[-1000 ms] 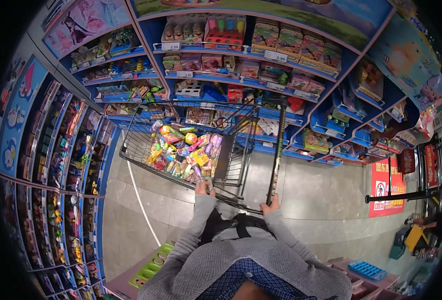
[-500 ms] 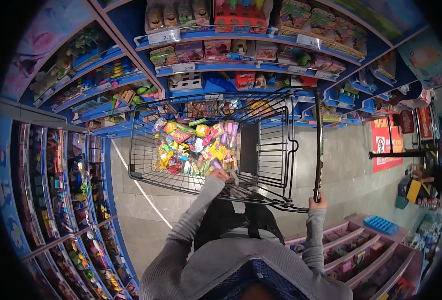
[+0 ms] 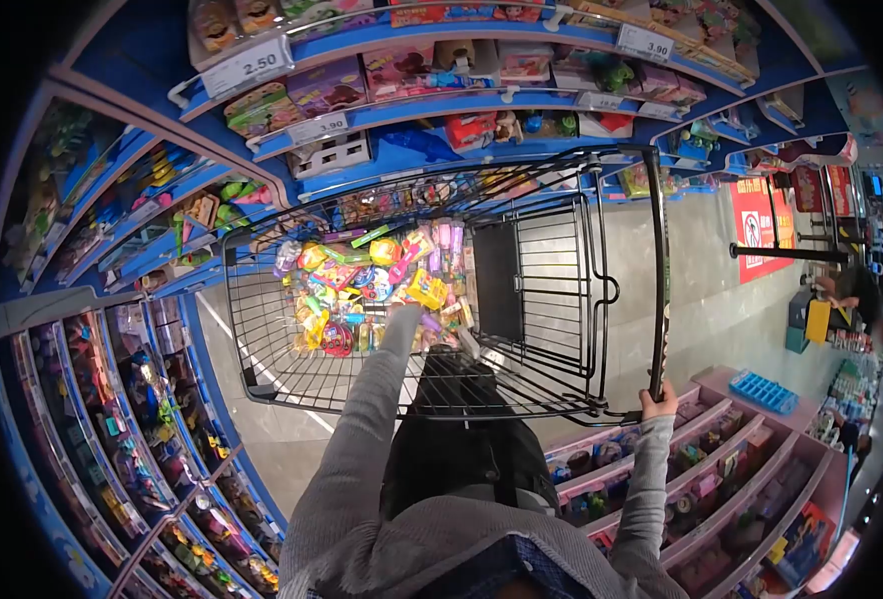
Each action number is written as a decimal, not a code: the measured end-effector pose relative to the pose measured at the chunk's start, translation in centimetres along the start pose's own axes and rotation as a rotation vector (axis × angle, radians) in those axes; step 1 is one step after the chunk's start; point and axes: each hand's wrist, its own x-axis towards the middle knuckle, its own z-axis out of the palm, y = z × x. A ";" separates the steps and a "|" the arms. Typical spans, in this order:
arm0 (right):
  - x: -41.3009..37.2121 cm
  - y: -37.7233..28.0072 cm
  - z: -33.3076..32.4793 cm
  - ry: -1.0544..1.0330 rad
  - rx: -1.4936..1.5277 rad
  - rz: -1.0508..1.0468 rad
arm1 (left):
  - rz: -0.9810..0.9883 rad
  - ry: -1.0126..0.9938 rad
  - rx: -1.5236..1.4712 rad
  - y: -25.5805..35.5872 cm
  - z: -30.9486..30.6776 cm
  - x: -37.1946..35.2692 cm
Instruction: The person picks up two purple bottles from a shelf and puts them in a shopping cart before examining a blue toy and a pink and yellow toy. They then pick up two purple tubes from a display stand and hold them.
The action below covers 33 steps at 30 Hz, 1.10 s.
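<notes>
A black wire shopping cart (image 3: 601, 290) stands before me, with a heap of colourful packaged items (image 3: 371, 285) in its far-left part. My left arm reaches over the cart's near side, and my left hand (image 3: 408, 313) is at the heap, close to a yellow packet (image 3: 427, 290). Its fingers are hidden among the packages. My right hand (image 3: 658, 400) is closed around the near end of the cart's handle bar (image 3: 660, 290). A dark panel (image 3: 498, 280) lies between the heap and the cart's handle side.
Blue shelves (image 3: 361, 115) with boxed goods and price tags run along the far side. More shelves (image 3: 112, 399) stand at left. Pink compartments (image 3: 701, 479) with a blue tray (image 3: 763, 391) are at lower right. A person (image 3: 856, 295) is at far right beside a red floor sign (image 3: 761, 232).
My left hand has moved from the cart's near rim onto the heap. The cart appears larger and its handle is farther right, while the far shelves look closer. My right hand still holds the handle.
</notes>
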 end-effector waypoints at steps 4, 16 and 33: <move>-0.3 -1.3 -0.3 -0.012 0.012 -0.003 | 0.085 -0.189 -0.054 -2.5 6.0 2.2; -0.5 -2.9 -0.6 -0.045 -0.012 0.077 | 0.132 0.505 -0.165 10.1 2.8 3.4; -0.6 -3.7 -0.2 0.028 -0.089 0.125 | -0.240 0.583 -0.091 11.9 3.0 10.2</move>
